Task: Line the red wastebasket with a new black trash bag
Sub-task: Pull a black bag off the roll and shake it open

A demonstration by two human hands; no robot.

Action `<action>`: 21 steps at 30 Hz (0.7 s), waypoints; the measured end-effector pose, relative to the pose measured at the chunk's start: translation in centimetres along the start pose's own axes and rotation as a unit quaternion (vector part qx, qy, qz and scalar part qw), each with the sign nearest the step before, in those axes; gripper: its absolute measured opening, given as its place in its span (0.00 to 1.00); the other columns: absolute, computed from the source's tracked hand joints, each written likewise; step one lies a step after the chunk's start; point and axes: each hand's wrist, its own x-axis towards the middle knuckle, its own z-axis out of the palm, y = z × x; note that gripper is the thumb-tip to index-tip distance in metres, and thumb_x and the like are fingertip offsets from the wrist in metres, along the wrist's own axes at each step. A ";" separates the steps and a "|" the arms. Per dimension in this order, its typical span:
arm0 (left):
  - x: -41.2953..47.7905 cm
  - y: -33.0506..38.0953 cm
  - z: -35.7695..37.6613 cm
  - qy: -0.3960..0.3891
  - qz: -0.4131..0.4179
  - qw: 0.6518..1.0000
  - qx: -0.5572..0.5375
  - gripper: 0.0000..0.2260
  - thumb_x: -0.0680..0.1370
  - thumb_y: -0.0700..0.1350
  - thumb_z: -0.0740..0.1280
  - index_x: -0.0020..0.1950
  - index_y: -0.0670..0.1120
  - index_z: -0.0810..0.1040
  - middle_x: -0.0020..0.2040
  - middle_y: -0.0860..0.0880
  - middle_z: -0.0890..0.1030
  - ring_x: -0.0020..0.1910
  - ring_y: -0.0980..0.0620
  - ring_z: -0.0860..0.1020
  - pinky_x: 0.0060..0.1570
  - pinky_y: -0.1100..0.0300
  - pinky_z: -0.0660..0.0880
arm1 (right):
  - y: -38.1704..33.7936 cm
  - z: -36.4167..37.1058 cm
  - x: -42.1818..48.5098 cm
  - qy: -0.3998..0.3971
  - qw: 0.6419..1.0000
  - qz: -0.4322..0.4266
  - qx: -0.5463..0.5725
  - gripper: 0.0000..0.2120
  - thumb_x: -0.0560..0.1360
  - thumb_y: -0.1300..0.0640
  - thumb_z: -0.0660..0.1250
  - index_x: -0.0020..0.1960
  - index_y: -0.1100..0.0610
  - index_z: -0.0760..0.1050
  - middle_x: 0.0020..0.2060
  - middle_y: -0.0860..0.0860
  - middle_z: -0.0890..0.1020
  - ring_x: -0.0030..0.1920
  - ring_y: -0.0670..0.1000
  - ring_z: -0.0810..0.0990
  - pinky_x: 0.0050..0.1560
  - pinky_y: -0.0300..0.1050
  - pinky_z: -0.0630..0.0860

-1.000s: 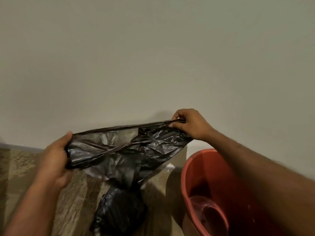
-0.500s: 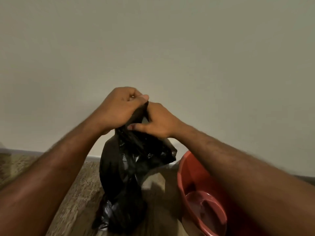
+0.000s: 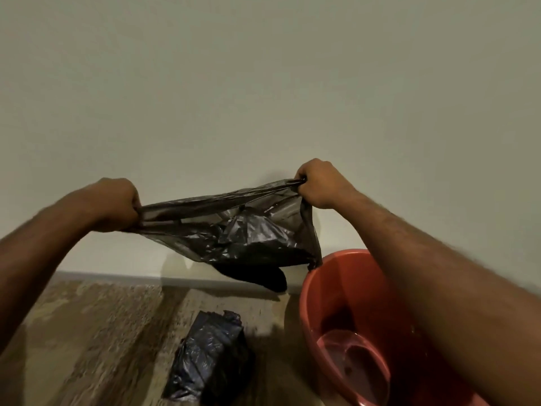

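Observation:
A thin black trash bag (image 3: 234, 230) hangs stretched wide in the air in front of the wall. My left hand (image 3: 115, 205) grips its left top corner in a fist. My right hand (image 3: 320, 183) grips the right top corner, slightly higher. The bag's lower right corner dangles just above the rim of the red wastebasket (image 3: 330, 288), which stands on the floor at the lower right, bare inside, partly hidden by my right forearm.
A filled, bunched black bag (image 3: 210, 356) lies on the speckled floor (image 3: 87, 332) left of the wastebasket. A plain pale wall (image 3: 263, 83) rises directly behind, with a baseboard along the floor.
Half a second ago both hands were together at the bag's top; they have pulled apart sideways and stretched the bag wide and taut.

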 end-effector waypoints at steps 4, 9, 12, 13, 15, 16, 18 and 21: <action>1.1 -0.2 -1.6 0.261 -0.003 0.901 -0.346 0.11 0.71 0.36 0.64 0.47 0.44 0.85 0.34 0.47 0.82 0.28 0.57 0.80 0.30 0.62 0.80 | -1.6 -1.8 -0.4 0.233 0.961 -0.019 0.147 0.16 0.68 0.66 0.60 0.50 0.57 0.82 0.47 0.53 0.85 0.49 0.55 0.82 0.51 0.49 0.78; -2.6 2.5 1.7 0.552 0.076 0.690 -0.461 0.08 0.81 0.46 0.59 0.49 0.58 0.75 0.38 0.61 0.73 0.38 0.66 0.73 0.42 0.69 0.70 | -3.5 -1.5 -2.9 0.330 0.890 -0.258 0.181 0.15 0.64 0.62 0.59 0.48 0.59 0.78 0.42 0.53 0.81 0.43 0.52 0.77 0.43 0.42 0.71; -4.8 3.6 8.7 0.297 0.163 0.903 -0.264 0.13 0.79 0.37 0.59 0.47 0.54 0.75 0.45 0.54 0.81 0.42 0.55 0.78 0.44 0.62 0.72 | -1.5 1.0 -4.6 -0.109 0.972 -0.173 -0.117 0.07 0.70 0.64 0.64 0.45 0.61 0.80 0.44 0.61 0.84 0.47 0.61 0.81 0.41 0.45 0.72; -5.1 2.8 11.1 0.123 0.137 0.966 -0.182 0.13 0.78 0.36 0.60 0.45 0.53 0.77 0.46 0.49 0.83 0.42 0.50 0.80 0.42 0.60 0.73 | -0.8 1.6 -5.0 -0.170 0.965 -0.148 -0.138 0.05 0.70 0.65 0.66 0.44 0.61 0.80 0.43 0.60 0.84 0.46 0.61 0.81 0.40 0.46 0.72; -5.1 0.8 13.2 0.025 0.077 0.985 -0.149 0.14 0.77 0.32 0.61 0.45 0.48 0.82 0.45 0.43 0.84 0.37 0.45 0.81 0.38 0.58 0.73 | 0.0 1.3 -5.6 -0.151 0.978 -0.120 -0.075 0.08 0.70 0.66 0.65 0.43 0.57 0.81 0.41 0.55 0.85 0.43 0.55 0.81 0.42 0.45 0.74; -4.5 -0.4 12.8 0.074 0.051 0.980 -0.178 0.14 0.76 0.31 0.61 0.48 0.44 0.84 0.42 0.41 0.84 0.35 0.44 0.79 0.37 0.57 0.73 | 0.0 0.7 -5.4 -0.126 0.984 -0.114 -0.048 0.10 0.70 0.65 0.65 0.45 0.57 0.83 0.41 0.53 0.85 0.43 0.53 0.81 0.43 0.43 0.74; -3.5 -1.9 10.1 0.185 -0.028 0.935 -0.301 0.15 0.74 0.30 0.60 0.52 0.39 0.84 0.35 0.42 0.81 0.31 0.44 0.76 0.35 0.57 0.73 | -0.1 -0.4 -5.1 -0.097 0.991 -0.096 0.007 0.09 0.73 0.63 0.64 0.43 0.56 0.83 0.37 0.51 0.82 0.39 0.50 0.78 0.39 0.42 0.71; -2.5 -1.3 4.4 0.224 -0.069 0.801 -0.550 0.15 0.75 0.35 0.57 0.52 0.45 0.83 0.43 0.39 0.81 0.35 0.46 0.77 0.38 0.56 0.75 | -1.1 -1.5 -5.0 -0.044 0.985 -0.040 0.164 0.11 0.76 0.61 0.63 0.36 0.63 0.76 0.29 0.51 0.75 0.31 0.49 0.69 0.32 0.43 0.64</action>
